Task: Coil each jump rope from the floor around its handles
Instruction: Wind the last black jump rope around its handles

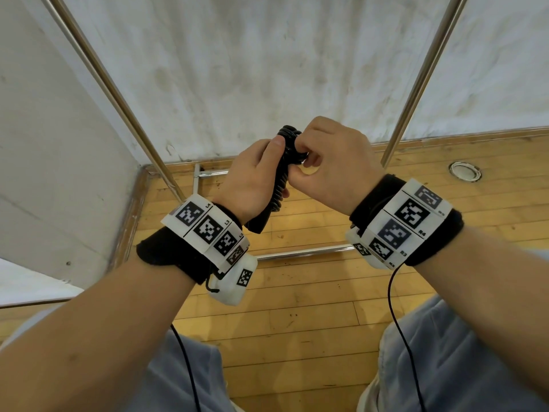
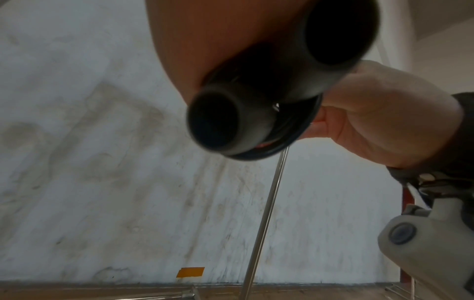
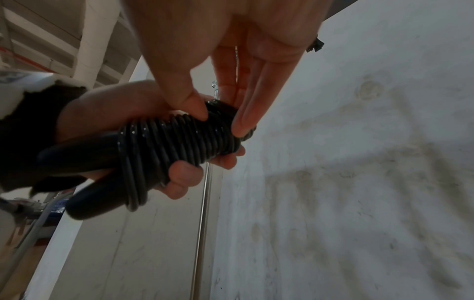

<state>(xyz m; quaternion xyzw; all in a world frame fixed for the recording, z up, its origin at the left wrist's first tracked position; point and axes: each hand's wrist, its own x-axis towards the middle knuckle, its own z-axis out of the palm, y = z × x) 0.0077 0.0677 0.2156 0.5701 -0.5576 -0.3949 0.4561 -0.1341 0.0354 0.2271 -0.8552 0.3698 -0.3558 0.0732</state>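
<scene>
My left hand (image 1: 252, 179) grips the two black plastic jump-rope handles (image 3: 84, 172), held up at 12 o'clock before me. My right hand (image 1: 329, 165) pinches the glossy black cord's (image 3: 179, 138) top turns; winding looks nearly finished, tail-tuck left. No other ropes visible.

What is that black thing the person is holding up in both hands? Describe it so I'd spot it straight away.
Look above the wooden floor, in front of the stained white wall, where the two hands meet. The left hand grips a jump rope: two black handles side by side, bound by tight, glossy turns of black cord. The right hand pinches its top end, and it is the only ribbed black bundle there.
</scene>
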